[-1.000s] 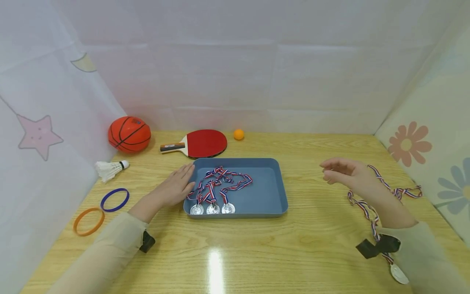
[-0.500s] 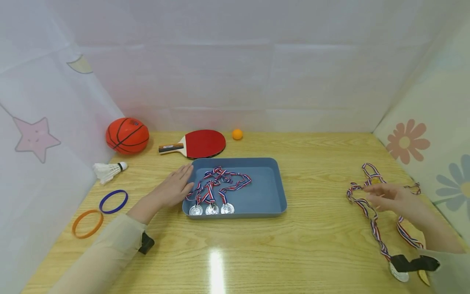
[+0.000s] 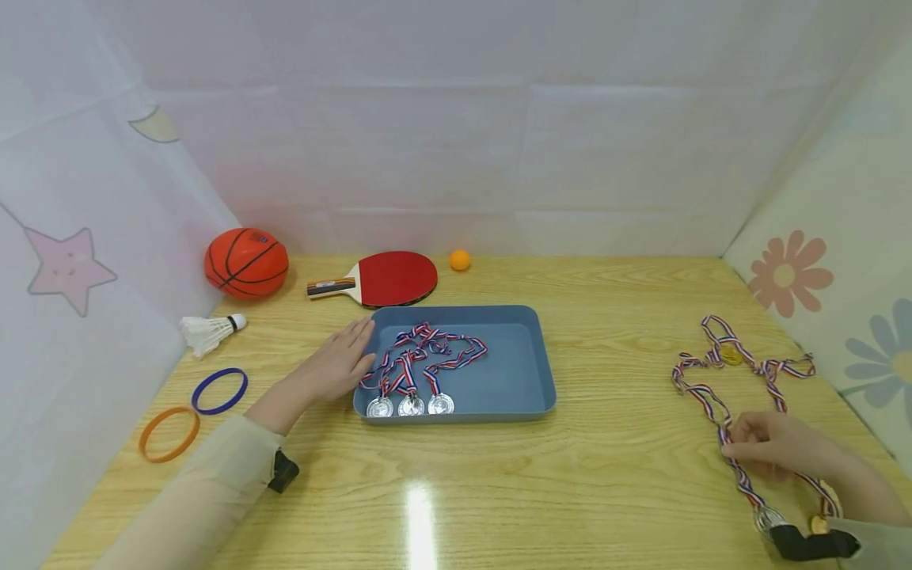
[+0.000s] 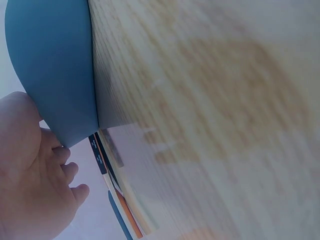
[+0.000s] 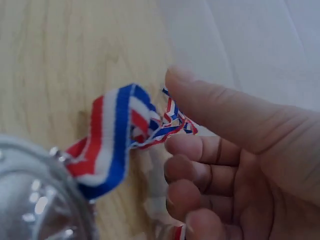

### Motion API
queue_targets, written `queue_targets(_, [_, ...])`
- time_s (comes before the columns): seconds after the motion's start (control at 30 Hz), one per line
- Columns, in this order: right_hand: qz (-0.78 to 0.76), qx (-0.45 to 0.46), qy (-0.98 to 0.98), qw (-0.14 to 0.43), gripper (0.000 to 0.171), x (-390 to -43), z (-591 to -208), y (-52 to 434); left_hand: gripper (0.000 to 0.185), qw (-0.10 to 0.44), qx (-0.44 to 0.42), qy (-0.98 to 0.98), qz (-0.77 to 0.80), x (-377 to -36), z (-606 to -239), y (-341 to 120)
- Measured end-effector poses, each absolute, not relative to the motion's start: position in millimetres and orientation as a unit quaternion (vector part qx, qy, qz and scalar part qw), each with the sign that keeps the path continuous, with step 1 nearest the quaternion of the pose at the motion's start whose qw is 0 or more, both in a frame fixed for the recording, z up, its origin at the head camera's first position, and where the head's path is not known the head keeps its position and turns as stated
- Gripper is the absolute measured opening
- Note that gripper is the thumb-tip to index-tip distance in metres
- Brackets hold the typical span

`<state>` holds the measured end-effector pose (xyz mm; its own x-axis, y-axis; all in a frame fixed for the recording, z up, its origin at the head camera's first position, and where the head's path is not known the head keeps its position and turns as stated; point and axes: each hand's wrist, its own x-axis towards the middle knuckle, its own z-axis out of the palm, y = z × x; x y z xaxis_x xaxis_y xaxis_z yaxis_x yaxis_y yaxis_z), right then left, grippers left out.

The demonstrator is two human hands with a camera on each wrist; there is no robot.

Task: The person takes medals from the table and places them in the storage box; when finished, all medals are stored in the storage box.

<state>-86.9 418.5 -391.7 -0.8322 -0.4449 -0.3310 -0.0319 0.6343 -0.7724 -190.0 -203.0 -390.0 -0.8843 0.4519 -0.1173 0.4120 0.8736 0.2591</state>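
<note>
My left hand (image 3: 335, 368) rests along the left rim of a blue-grey tray (image 3: 516, 368), fingers fairly straight. In the left wrist view its fingertips touch the tray's wall (image 4: 55, 65). Inside the tray lie silver medals (image 3: 411, 406) with red, white and blue ribbons tangled behind them. At the right, my right hand (image 3: 787, 443) hovers over more medal ribbons, fingers loosely bent. The right wrist view shows a gap between thumb and fingers, with a striped ribbon (image 5: 107, 137) and silver medal (image 5: 35, 195) in front. Gold medals (image 3: 731, 354) lie there too.
Along the back are a small basketball (image 3: 246, 264), a red table tennis bat (image 3: 397, 279) and an orange ball (image 3: 459, 260). A shuttlecock (image 3: 211, 332), a blue wristband (image 3: 219, 391) and an orange wristband (image 3: 169, 435) lie at the left. White cloth walls enclose the table.
My right hand has moved right and then down toward the near end of the ribbons, uncovering a gold medal. The left hand has stayed at the tray's rim.
</note>
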Motion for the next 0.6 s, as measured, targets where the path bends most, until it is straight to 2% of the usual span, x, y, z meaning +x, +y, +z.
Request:
queue_targets(0.1, [-0.395, -0.131, 0.872, 0.256, 0.018, -86, -396, 416, 0.063, 0.088, 0.224, 0.964, 0.114, -190, -390, -204])
queue_targets(0.37, [-0.356, -0.153, 0.900, 0.202, 0.014, -87, -403, 411, 0.063, 0.087, 0.222, 0.964, 0.116, -190, -390, -204])
queue_targets(0.6, [-0.397, -0.201, 0.873, 0.201, 0.012, -89, -402, 416, 0.063, 0.085, 0.223, 0.964, 0.114, -189, -389, -203])
